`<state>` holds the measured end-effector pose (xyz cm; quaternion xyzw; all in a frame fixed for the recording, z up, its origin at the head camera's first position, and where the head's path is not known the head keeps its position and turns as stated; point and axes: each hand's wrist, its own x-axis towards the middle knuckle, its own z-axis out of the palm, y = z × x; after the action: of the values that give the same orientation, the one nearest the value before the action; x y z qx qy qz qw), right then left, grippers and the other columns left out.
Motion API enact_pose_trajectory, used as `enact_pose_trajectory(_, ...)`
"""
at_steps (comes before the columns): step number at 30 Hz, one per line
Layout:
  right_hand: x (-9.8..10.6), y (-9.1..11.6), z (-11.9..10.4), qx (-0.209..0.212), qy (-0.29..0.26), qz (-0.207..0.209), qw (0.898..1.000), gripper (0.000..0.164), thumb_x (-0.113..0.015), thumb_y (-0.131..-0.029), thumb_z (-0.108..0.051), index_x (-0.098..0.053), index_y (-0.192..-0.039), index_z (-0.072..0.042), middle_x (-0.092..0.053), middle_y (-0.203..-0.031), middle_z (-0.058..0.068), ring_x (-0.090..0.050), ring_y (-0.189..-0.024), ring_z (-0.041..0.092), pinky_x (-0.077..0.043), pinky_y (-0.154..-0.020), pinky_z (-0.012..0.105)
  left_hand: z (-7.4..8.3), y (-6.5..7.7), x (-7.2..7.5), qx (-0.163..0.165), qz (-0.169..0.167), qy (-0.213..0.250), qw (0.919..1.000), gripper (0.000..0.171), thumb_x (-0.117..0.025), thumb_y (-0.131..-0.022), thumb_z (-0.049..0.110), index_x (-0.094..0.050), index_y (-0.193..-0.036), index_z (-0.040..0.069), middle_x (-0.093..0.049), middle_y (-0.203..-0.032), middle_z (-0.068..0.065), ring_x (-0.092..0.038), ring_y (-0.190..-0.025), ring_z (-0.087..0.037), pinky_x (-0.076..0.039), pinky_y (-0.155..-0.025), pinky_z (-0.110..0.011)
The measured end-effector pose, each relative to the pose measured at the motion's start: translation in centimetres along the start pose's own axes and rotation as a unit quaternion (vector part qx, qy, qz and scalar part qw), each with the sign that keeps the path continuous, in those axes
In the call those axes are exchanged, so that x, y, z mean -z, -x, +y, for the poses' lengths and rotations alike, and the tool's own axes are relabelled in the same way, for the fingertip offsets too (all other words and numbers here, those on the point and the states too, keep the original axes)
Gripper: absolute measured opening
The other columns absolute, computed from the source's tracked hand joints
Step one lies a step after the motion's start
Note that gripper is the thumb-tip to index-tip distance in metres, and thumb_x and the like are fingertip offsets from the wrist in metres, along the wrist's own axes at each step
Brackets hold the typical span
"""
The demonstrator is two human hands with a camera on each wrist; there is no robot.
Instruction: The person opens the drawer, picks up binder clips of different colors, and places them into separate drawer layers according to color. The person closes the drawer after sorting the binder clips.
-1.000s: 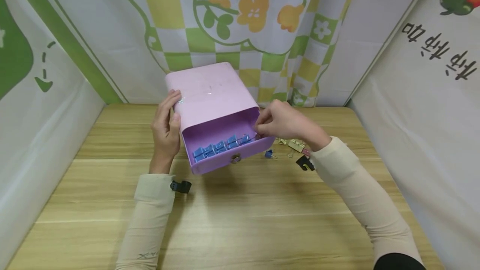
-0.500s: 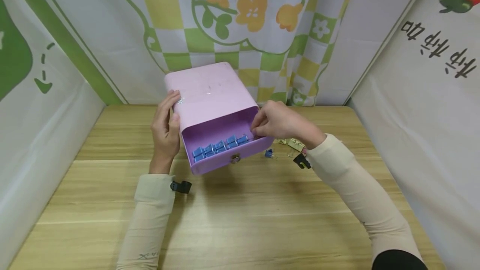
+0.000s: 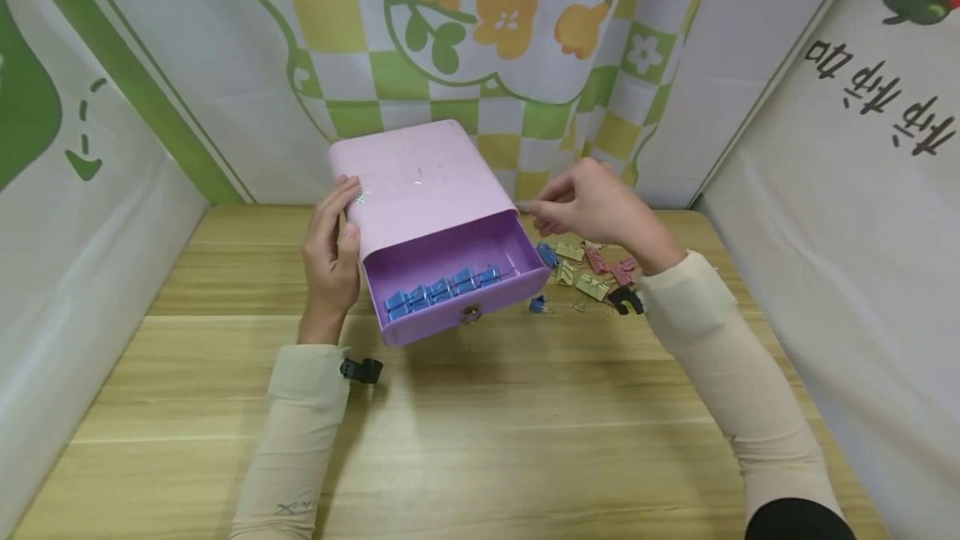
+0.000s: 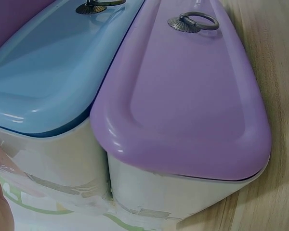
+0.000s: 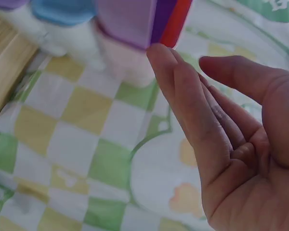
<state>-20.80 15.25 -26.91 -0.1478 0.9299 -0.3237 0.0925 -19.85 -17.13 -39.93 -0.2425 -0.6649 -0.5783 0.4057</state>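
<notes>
A pale pink chest of drawers (image 3: 420, 182) stands in the head view with its top purple drawer (image 3: 420, 327) pulled out. Several blue binder clips (image 3: 441, 290) sit in a row along the drawer's front wall. My left hand (image 3: 330, 261) rests against the chest's left side, fingers at its top edge; one finger shows at the rim of the left wrist view. Just off the chest's right front corner is my right hand (image 3: 600, 205). In the right wrist view its thumb and fingers (image 5: 197, 110) stand apart with nothing between them, fingertips close to the open drawer.
Beside the chest's right side lie loose binder clips: yellow (image 3: 592, 287), pink (image 3: 623, 272) and blue (image 3: 538, 304). Below the open drawer are a shut blue drawer (image 4: 53, 72) and purple drawer (image 4: 188, 91) with ring pulls. A checked curtain (image 3: 420, 77) hangs behind.
My right hand has come out of the drawer, up and to the right, uncovering the drawer's right end and the loose clips. The left hand has stayed on the chest.
</notes>
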Motion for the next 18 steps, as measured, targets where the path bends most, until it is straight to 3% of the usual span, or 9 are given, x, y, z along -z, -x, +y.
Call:
enact_pose_trajectory(7,-0.1,-1.6,3.0,-0.039,0.047,0.015,0.998,0.023,-0.069,-0.101,-0.026,-0.082,-0.108,-0.009,-0.083,-0.097,0.007,-0.079,-0.086,0.018,-0.068,-0.086,0.04,0.0,-0.2,0.2,0.0,-0.001,-0.003,1.0,0.05,-0.046,-0.093,0.01,-0.059,-0.131,-0.021,-0.057,-0.141,-0.04,-0.045,-0.146,-0.053,-0.035,-0.133,-0.044)
enact_pose_trajectory(15,-2.3,-4.1,7.3,-0.048,0.068,-0.012,0.996,0.027,-0.068,-0.101,-0.022,-0.079,-0.118,-0.004,-0.081,-0.108,0.016,-0.077,-0.096,0.028,-0.067,-0.081,0.037,0.2,0.0,0.1,-0.005,0.0,-0.004,1.0,0.051,-0.046,-0.093,0.012,-0.06,-0.131,-0.021,-0.058,-0.141,-0.039,-0.047,-0.145,-0.052,-0.037,-0.132,-0.044)
enact_pose_trajectory(18,-3.3,-4.8,8.5,-0.05,0.071,-0.015,0.996,0.027,-0.069,-0.1,-0.022,-0.079,-0.117,-0.003,-0.08,-0.113,0.018,-0.077,-0.101,0.031,-0.067,-0.086,0.04,0.2,0.0,0.1,-0.004,-0.001,-0.003,1.0,0.051,-0.046,-0.093,0.011,-0.06,-0.13,-0.021,-0.058,-0.141,-0.039,-0.046,-0.145,-0.053,-0.037,-0.132,-0.044)
